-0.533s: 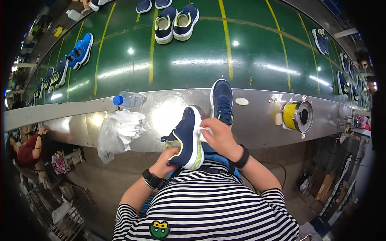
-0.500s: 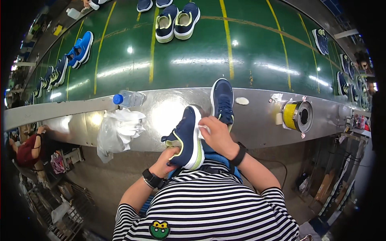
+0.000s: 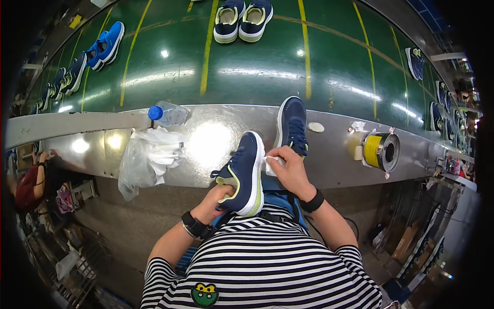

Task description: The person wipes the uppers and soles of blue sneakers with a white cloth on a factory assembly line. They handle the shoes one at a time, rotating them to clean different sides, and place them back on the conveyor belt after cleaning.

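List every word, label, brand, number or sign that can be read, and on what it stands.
No text can be read for certain.
Tin: any print on its yellow side is too small to read.
Bottle: any marking is too blurred to read.
Held shoe: no legible lettering.
Patch: a green and yellow picture, no legible letters.

The metal bench (image 3: 329, 165) carries, from left to right, a white bag (image 3: 146, 157) drooping past its near edge, a blue-capped bottle (image 3: 172, 114), a navy shoe (image 3: 292, 123) with its toe at the far edge, a white oval piece (image 3: 316, 127), a crumpled scrap (image 3: 357, 126) and a yellow-banded tin (image 3: 380, 151). Beyond, a green belt (image 3: 257, 87) bears blue shoes (image 3: 106, 45) and dark shoes (image 3: 252, 23).
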Action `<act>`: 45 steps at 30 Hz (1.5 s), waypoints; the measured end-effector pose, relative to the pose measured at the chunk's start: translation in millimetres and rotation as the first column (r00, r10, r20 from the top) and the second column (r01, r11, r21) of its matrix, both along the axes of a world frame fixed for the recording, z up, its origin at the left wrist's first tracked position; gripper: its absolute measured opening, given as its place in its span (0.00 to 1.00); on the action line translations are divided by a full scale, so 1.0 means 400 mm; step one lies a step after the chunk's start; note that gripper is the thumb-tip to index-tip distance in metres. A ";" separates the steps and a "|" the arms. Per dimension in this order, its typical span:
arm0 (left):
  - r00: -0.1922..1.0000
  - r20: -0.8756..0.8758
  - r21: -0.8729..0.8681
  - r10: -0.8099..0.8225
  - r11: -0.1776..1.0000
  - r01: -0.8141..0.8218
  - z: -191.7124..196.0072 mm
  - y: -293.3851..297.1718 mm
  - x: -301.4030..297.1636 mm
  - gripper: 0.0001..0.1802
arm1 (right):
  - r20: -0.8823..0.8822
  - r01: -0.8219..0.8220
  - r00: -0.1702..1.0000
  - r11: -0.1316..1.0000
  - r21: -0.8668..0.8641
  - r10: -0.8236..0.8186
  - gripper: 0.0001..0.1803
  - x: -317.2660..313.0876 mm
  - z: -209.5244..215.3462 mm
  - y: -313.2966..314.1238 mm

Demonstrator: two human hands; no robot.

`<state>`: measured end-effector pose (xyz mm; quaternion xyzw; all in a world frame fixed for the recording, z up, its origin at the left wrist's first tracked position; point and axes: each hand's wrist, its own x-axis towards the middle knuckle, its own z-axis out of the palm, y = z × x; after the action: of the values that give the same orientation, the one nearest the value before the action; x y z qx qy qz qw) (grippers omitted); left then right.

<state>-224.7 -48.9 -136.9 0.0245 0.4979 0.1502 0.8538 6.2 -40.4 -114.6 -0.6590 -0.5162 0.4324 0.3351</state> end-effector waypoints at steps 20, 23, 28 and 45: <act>0.828 -0.421 0.494 -0.371 0.672 0.552 0.058 0.088 -0.013 0.46 | 0.531 0.252 0.773 0.936 0.247 -0.348 0.24 0.328 -0.164 -0.104; 0.531 -0.826 0.457 -0.192 0.323 0.829 0.124 0.126 0.017 0.49 | -0.130 0.328 0.930 0.937 -0.119 -0.342 0.32 0.229 -0.106 -0.096; 0.397 -0.890 0.433 0.227 0.142 0.890 -0.014 0.150 0.093 0.56 | -0.147 0.356 0.910 0.913 -0.199 -0.387 0.31 0.134 -0.226 -0.066; 0.800 -0.585 0.686 -0.134 0.445 0.576 -0.157 0.148 0.030 0.35 | 0.472 0.124 0.868 0.988 0.097 -0.156 0.52 0.078 -0.049 -0.080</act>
<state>-212.6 10.4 -199.9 0.5723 0.5265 0.1711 0.6050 37.3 -72.4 -134.0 -0.7699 -0.5472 0.2146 0.2486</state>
